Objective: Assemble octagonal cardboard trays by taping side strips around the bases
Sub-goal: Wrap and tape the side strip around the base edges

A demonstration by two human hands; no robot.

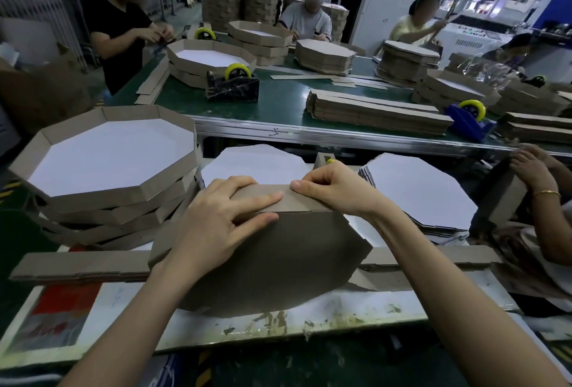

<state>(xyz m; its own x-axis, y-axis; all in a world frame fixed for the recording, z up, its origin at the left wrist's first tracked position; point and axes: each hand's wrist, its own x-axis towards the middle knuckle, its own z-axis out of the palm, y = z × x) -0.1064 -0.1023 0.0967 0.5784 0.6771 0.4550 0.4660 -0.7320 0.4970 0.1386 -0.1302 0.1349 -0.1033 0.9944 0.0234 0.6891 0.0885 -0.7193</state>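
"Judging by the hands, which step is this?" asks the newcomer.

"Fitting the wall. The brown octagonal cardboard base (278, 266) lies plain side up on the stained white desk (356, 309), tilted a little toward the worker. The brown cardboard side strip (280, 199) stands against its far edge."

"And the hands?"

"The left hand (223, 219) is spread nearly flat. Its fingers press the strip's face and its thumb rests at the base's edge. The right hand (337, 188) pinches the strip's top edge, thumb on the near face and fingers curled over behind. I can't tell whether any tape sits under that thumb."

"So how far along is it?"

"Early, I'd say. Only this one side looks seated, and I see no tape on the joint."

"What does the next move need?"

"One hand must pin strip to base while the other fetches tape. The tape dispenser with the yellow roll (325, 160) peeks out just behind the right hand, which is handy. After that, the strip gets folded round the next corner."

"And where do finished ones go?"

"Probably on the stack of finished white-floored octagonal trays (108, 157) at the left. The pile of flat white octagonal bases (418, 191) waits at the right."
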